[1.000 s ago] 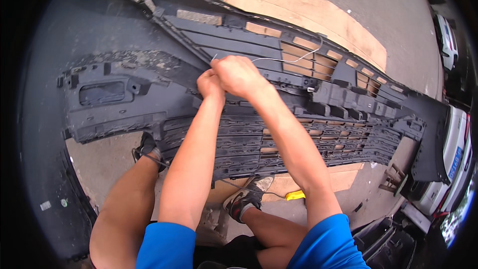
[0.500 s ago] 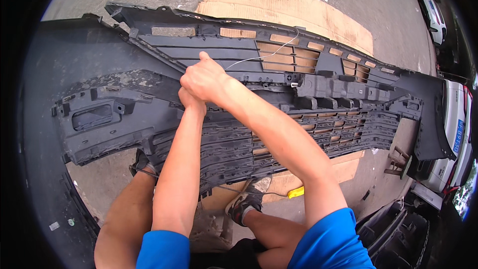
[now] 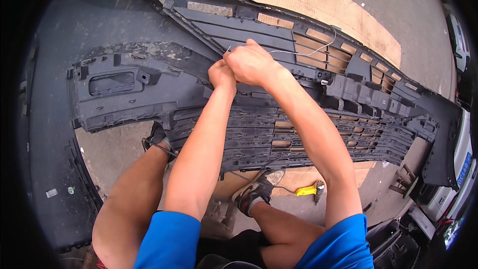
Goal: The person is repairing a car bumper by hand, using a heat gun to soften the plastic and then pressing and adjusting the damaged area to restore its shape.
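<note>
A large black plastic car bumper (image 3: 124, 112), its grille slats and clips showing, lies across the view in front of me. My right hand (image 3: 253, 64) is closed with its thumb raised, over the slanted seam left of the upper grille. A thin pale wire (image 3: 306, 53) runs from it to the right and curls over the grille openings. A short wire tip pokes out at the fist's left side. My left hand (image 3: 221, 74) is closed just below, pressed against the right one. What its fingers grip is hidden.
A yellow-handled corded tool (image 3: 305, 190) with a metal end lies by my right foot. Cardboard (image 3: 348, 15) lies on the ground beyond the bumper. A small wooden stool (image 3: 404, 182) stands at the right, near a parked white car (image 3: 450, 189). More black parts lie lower right.
The whole view has shifted, so bumper and hands appear farther right. Both hands stay together near the same seam. A wire tip now shows beside the right fist, and the yellow tool's metal end is visible.
</note>
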The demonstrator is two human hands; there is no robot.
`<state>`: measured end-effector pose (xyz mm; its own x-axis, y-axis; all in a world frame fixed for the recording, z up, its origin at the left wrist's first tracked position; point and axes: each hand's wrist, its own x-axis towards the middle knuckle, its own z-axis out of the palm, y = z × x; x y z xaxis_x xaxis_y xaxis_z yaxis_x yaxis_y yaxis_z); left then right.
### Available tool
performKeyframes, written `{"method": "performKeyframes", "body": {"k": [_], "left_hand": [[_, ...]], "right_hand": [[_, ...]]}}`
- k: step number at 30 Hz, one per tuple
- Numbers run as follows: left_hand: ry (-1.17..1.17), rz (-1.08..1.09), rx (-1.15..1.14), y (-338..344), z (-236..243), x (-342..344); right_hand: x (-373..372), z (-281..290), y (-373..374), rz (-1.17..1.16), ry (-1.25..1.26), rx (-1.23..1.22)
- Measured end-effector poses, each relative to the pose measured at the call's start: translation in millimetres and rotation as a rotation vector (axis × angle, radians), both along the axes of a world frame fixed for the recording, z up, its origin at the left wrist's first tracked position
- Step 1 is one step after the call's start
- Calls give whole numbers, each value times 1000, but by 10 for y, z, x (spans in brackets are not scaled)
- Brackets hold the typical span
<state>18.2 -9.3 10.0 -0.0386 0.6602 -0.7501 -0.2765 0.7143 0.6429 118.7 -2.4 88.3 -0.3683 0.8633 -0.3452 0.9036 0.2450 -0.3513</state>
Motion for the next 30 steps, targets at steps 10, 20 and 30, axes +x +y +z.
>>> {"method": "performKeyframes", "body": {"k": [10, 20, 30], "left_hand": [[-78, -203, 52, 67, -261, -193], [-66, -140, -69, 124, -346, -124], [-286, -362, -312, 537, -600, -533]], "right_hand": [[-107, -50, -671, -291, 164, 233], [-39, -221, -994, -289, 63, 515], [-352, -288, -778, -384, 121, 494]]}}
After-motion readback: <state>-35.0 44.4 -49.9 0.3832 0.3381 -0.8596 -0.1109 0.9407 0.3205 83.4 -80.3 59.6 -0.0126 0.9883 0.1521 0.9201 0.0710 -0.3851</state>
